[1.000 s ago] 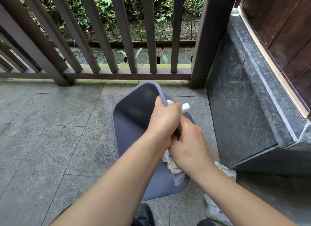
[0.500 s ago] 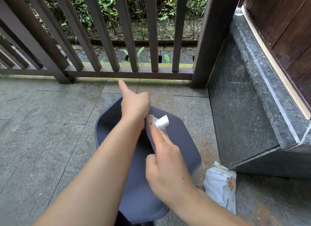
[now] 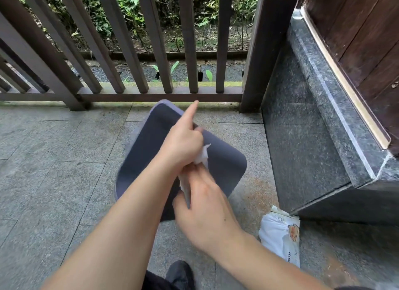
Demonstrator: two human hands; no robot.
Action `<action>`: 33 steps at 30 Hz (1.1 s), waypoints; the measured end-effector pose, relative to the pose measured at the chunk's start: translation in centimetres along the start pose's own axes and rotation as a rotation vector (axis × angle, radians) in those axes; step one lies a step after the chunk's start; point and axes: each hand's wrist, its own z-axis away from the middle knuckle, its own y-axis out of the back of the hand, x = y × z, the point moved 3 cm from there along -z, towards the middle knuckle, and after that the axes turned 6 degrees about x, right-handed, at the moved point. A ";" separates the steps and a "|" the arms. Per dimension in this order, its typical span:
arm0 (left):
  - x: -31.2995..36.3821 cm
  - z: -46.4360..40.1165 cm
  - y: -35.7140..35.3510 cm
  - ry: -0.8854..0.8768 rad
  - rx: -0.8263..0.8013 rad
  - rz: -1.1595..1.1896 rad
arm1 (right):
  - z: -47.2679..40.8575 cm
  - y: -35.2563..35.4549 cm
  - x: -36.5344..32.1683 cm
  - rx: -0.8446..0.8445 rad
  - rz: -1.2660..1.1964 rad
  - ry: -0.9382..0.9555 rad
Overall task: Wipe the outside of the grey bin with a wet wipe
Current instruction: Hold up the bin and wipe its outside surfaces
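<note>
The dark grey plastic bin (image 3: pixel 224 162) lies tipped over on the stone-tiled floor (image 3: pixel 54 171) directly under both hands, its flat side facing up. The left hand (image 3: pixel 181 143) curls round a crumpled white wet wipe (image 3: pixel 203 157) against the bin, index finger pointing outward, while the right hand (image 3: pixel 205 210), just nearer, pinches the wipe's lower end. A white wipe packet (image 3: pixel 280 233) lies on the floor right of the right hand.

Only printing anywhere is on the white wipes pack (image 3: pixel 280 235) lying on the floor, off to the right of the right hand (image 3: pixel 207 214). It has some dark lettering along its near edge and small print near the top flap, but it's too small and blurry to read. Little orange picture on it too.
</note>
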 end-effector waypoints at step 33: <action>4.4 1.8 5.3 -0.419 0.614 0.315 | -2.8 11.9 3.2 0.553 -0.137 -0.025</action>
